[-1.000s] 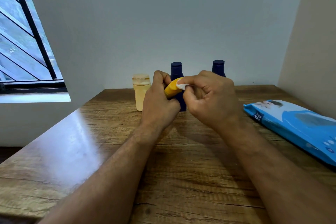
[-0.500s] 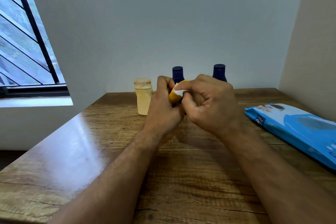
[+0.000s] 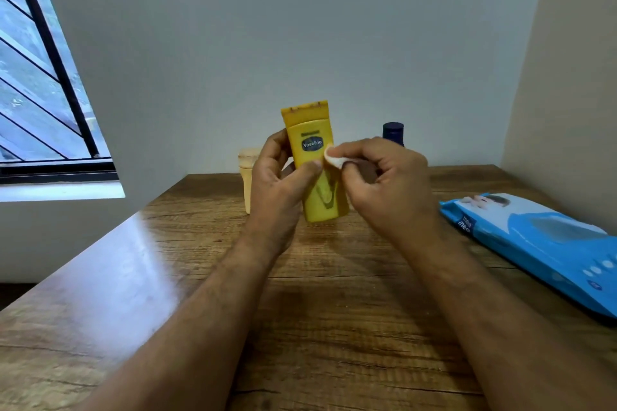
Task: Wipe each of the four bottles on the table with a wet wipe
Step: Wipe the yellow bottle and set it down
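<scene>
A: What does the yellow bottle say?

B: "Vaseline", in white letters on a dark oval badge near the top of its front. A short dark line of print sits above the badge, too small to read. Lower down there is a dark V-shaped mark.

A: Where is the bottle?

B: Up off the wooden table, nearly upright and leaning a little to the left, cap end up. The left hand grips it, thumb curled across the front below the badge and fingers wrapped behind the left edge.

A: And the other hand?

B: The right hand pinches a small folded white wet wipe between thumb and fingertips; the remaining fingers are curled in. The wipe touches the bottle's right edge, beside the badge.

A: Any other writing?

B: The blue pack of wipes lying flat on the right side of the table carries "mee mee" in white at its near-left corner. The picture printed on it is partly blurred.

A: The other bottles?

B: A beige bottle stands at the back of the table, partly hidden by the left hand. I see no label on it. The cap of a dark blue bottle shows above the right hand. The fourth bottle is hidden.

A: Anything else?

B: A window with black bars on the left.
</scene>
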Motion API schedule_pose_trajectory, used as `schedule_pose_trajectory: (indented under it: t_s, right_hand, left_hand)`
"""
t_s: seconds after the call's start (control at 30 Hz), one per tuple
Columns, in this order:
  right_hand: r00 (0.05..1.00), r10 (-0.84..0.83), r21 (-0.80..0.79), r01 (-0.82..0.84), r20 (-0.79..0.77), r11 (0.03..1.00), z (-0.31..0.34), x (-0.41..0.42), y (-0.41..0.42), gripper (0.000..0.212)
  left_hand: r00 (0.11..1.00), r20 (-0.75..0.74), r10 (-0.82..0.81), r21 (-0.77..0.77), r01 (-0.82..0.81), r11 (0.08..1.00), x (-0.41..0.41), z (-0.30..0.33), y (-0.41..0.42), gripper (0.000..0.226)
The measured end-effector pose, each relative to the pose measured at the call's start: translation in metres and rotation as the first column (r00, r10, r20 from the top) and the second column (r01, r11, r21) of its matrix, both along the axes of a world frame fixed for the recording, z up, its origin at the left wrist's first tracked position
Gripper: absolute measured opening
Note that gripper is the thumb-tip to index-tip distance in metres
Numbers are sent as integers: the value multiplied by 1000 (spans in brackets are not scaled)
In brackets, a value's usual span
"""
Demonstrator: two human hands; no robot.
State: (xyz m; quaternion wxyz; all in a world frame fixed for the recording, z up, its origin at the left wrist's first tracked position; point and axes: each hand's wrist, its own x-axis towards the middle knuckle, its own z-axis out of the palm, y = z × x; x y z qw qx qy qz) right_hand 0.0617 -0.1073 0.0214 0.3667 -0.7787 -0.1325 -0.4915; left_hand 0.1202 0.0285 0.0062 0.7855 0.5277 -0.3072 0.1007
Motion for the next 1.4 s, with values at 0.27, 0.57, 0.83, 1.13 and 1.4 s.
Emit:
schedule_pose_trajectory:
  t_s: [0.27, 0.57, 0.83, 1.13, 1.4]
  right_hand:
    - [996, 81, 69, -84, 47, 994, 3, -5, 0, 16]
    - [985, -68, 201, 35, 161, 979, 7, -2, -6, 14]
    - [996, -44, 199, 27, 83, 980, 6, -1, -5, 16]
    - [999, -16, 219, 9, 30, 976, 6, 0, -4, 11]
    - [990, -40, 272, 2, 133, 962, 8, -3, -2, 15]
  left_hand:
    - [991, -35, -128, -124, 123, 985, -1, 11, 6, 15]
    - [963, 16, -269, 33, 269, 963, -4, 10, 6, 58]
    - [958, 280, -65, 252, -8, 968, -5, 4, 0, 36]
    - [928, 331, 172, 321, -282, 904, -6, -1, 4, 37]
    - [913, 332, 236, 452, -373, 810, -3, -6, 1, 50]
